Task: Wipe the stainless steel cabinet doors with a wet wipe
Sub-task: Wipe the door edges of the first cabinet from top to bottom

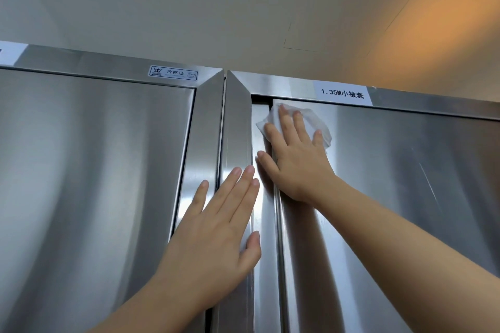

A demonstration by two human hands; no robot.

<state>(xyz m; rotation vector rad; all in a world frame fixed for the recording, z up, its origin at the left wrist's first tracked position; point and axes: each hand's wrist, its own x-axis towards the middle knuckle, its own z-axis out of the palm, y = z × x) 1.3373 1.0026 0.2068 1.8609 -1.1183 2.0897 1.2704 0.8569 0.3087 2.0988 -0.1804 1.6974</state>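
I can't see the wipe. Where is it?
Head view: the wet wipe is under the right hand at the top left corner of the right cabinet door, below the white label.

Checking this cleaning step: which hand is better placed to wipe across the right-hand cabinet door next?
Right. The right hand presses the wet wipe flat on the top left corner of the right door, while the left hand rests flat, without a wipe, on the frame between the cabinets.

White label [343, 94] on the top rail of the right cabinet [405, 197] reads "1.35M小被套". Over on the left cabinet [81, 170], a small sticker [173, 73] on the top rail shows a crown logo and "合格证"; its finer print is too small to read. A paper strip [12, 53] at the far left edge is unreadable.
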